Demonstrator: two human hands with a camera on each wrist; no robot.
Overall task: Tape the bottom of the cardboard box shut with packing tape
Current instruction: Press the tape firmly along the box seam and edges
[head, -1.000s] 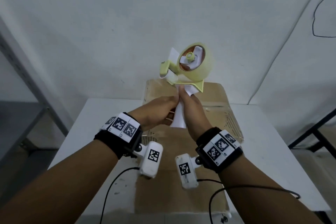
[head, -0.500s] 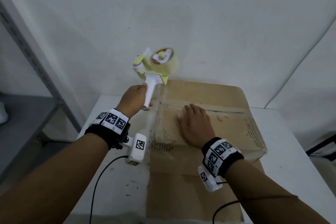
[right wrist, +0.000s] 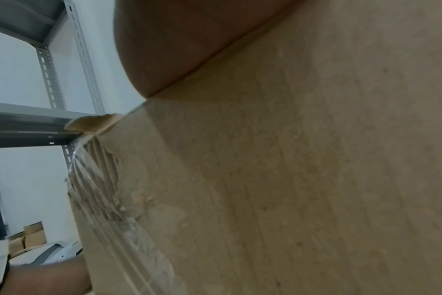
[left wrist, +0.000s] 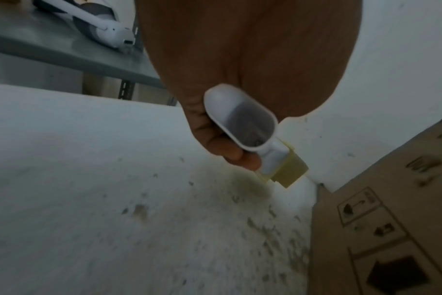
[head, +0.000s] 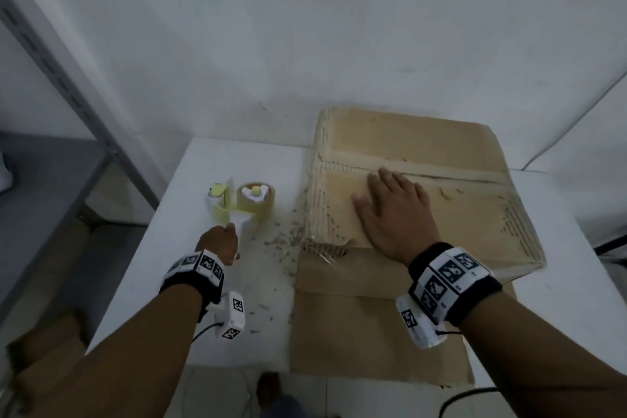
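The tape dispenser [head: 242,205] is down from the air onto the table [head: 176,265] now, left hand [head: 219,243] gripping its white handle. Right hand [head: 395,212] lies flat, fingers straight, pressing the cardboard box [head: 458,214] just beside it.

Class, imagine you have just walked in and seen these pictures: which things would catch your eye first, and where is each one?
The worn cardboard box fills the right side of the white table, with the right hand pressed flat on its top face. To its left stands the yellow tape dispenser on the tabletop, its white handle gripped by the left hand. Small cardboard crumbs are scattered on the table between the two.
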